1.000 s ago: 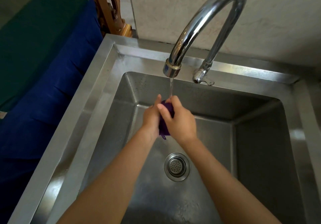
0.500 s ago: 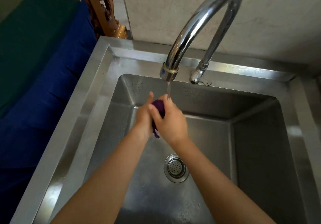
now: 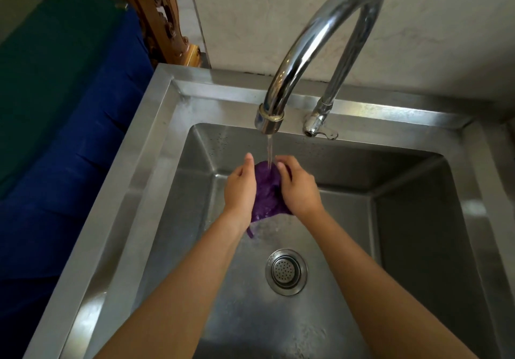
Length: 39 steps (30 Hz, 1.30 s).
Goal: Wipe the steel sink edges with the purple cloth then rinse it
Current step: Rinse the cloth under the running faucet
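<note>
Cloth [image 3: 267, 191] hangs lengthwise downward between left hand [image 3: 239, 188]; right hand [image 3: 299, 190].

Brushed steel sink [image 3: 156, 147] — dull sheen, wet floor. Glossy chrome tap [image 3: 315, 38]. Soaked purple cloth [image 3: 266, 194], crumpled, matt. Carved varnished wood [image 3: 161, 16] — beside matt blue fabric [image 3: 69, 141]. Rough pale wall [image 3: 432, 24].

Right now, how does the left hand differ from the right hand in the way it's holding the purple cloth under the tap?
The left hand presses flat against the left side of the purple cloth, fingers pointing up, while the right hand curls its fingers over the cloth's top right edge. The water stream falls nearer the right hand's fingertips than the left hand's. Both hands hold the same cloth above the sink basin, under the faucet.
</note>
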Tool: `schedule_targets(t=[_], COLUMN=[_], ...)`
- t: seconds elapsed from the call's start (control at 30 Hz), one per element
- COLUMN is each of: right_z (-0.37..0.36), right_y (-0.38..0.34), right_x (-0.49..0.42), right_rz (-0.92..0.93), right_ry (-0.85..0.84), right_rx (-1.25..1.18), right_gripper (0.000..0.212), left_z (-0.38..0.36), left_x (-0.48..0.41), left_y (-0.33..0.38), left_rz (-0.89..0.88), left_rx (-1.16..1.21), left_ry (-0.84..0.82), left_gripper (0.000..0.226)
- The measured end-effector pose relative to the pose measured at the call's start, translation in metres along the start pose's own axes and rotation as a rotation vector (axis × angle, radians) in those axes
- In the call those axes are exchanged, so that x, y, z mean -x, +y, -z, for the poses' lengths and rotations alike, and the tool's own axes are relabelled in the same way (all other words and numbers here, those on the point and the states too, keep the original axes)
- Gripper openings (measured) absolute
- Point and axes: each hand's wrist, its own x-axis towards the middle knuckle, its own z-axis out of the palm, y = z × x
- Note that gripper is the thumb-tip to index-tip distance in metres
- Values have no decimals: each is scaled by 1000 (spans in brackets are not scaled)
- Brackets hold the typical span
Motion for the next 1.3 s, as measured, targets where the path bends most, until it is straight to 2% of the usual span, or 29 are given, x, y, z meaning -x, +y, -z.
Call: schedule_targets(t=[0.1, 0.13, 0.23, 0.33, 0.4, 0.53, 0.63, 0.67, 0.73, 0.8, 0.87, 0.93, 1.0, 1.07, 1.1, 1.17, 1.23, 1.3], right_z=[-4, -8, -17, -12, -10, -12, -4, -1, 5, 13, 20, 27, 33, 40, 43, 44, 39, 28], right_y=[-21, -31, -55, -55, -46, -19, -1, 0, 1, -3, -7, -12, -17, -23, -25, -28, -27, -23], right_x=[30, 36, 35, 10, -7, -19, -21, -20, -17, -12, -7, -3, 1, 5, 6, 7, 8, 10], right_rz=[97, 94, -1, -45, -72, -150, -236, -252, -287, -318, -302, -251, -211, -170, -153, -170, -254, -366], right_ry=[0, 9, 146, 194, 152, 49, -42, -75, -124, -181, -260, -357, -485, -604, -637, -594, -413, -251], right_rx=[-184, -172, 38, 225, 288, 249, 135, 82, -86, -291, -444, -579, -690, -659, -606, -541, -584, -668], right_gripper=[5, 7, 29, 35, 37, 41, 54, 57, 54, 40, 24, 12, 11, 14, 15, 18, 14, 11], left_z=[5, 4, -5, -9, -10, -2, 9, 13, 20, 28, 34, 40, 46, 46, 44, 37, 27, 18], left_x=[-14, -14, -1, 4, 2, 7, 7, 4, -5, -12, -9, -9, -10, -12, -13, -15, -13, -9], left_y=[0, -3, -13, -16, -18, -20, -18, -19, -20, -27, -31, -36, -36, -29, -23, -8, 1, 4], left_rz=[208, 217, 226, 312, 272, 61, -75, -59, 84, 220, 257, 332, 469, 518, 497, 448, 402, 352], left_rx=[106, 147, 277, 311, 265, -150, -168, -135, -48, 114, 187, 142, 121, 273, 356, 466, 520, 527], left_ry=[-34, -74, -249, -201, -138, -55, -68, -67, -105, -168, -193, -241, -396, -513, -505, -383, -245, -182], left_gripper=[49, 46, 44, 40, 39, 41, 47, 45, 35, 24, 20, 34, 62, 75, 73, 57, 31, 14])
